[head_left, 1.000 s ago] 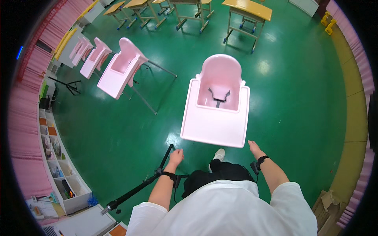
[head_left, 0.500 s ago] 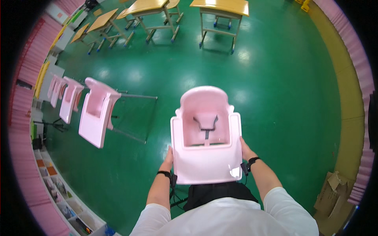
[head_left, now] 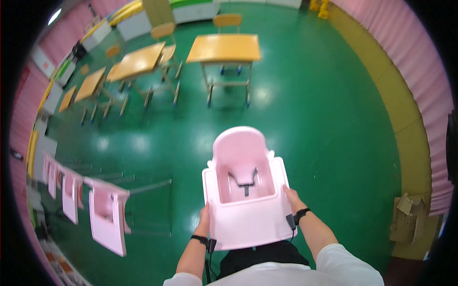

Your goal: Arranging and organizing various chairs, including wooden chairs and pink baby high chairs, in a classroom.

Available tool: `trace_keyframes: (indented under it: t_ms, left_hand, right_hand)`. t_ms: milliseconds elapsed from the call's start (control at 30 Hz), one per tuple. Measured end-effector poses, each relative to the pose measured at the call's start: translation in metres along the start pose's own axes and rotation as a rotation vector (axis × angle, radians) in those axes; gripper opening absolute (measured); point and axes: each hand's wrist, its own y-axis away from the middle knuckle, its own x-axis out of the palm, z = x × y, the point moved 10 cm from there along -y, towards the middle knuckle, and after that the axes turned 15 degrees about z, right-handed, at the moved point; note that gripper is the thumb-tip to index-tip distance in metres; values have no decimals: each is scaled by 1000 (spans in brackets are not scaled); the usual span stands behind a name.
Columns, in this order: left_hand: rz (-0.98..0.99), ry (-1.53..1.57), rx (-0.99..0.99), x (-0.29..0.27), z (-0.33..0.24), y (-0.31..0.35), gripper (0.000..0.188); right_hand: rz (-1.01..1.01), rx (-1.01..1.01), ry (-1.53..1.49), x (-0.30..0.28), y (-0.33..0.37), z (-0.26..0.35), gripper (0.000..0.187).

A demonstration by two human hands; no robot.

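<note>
A pink high chair (head_left: 240, 148) is right in front of me, its rounded backrest on the far side. Dark harness straps (head_left: 245, 184) lie in its seat. The wide pink tray (head_left: 253, 228) faces my body. My left hand (head_left: 204, 218) is closed on the tray's left edge, and my right hand (head_left: 294, 199) grips the right edge. Both sets of fingertips are partly hidden under the rim. Each wrist wears a black band with a small device and cable. The chair's legs are hidden below the tray.
More pink high chairs with metal legs stand in a row at left, the nearest (head_left: 108, 217) closest to me. Wooden desks (head_left: 223, 47) and chairs stand ahead on the green floor (head_left: 310, 124). At lower right is a torn cardboard box (head_left: 408, 219). Pink curtains line both sides.
My view has tilted up and turned right, so the desks and the row of high chairs sit lower and farther left. Both hands keep hold of the tray.
</note>
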Motion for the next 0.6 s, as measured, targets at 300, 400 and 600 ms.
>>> trace_keyframes:
  t_ms: [300,400,600]
  left_hand:
    - [96,-565,-82,177,-168,-155,42]
    - [93,-654,95,225,-231,-208,43]
    - [287,-597,11,366,-316,-309,40]
  right_hand:
    - [9,-198,42,-155,-41,117,45]
    - [-50,-194,42,-182,-43,185,39]
    - [-117,-380,-202,-260,-37,293,44]
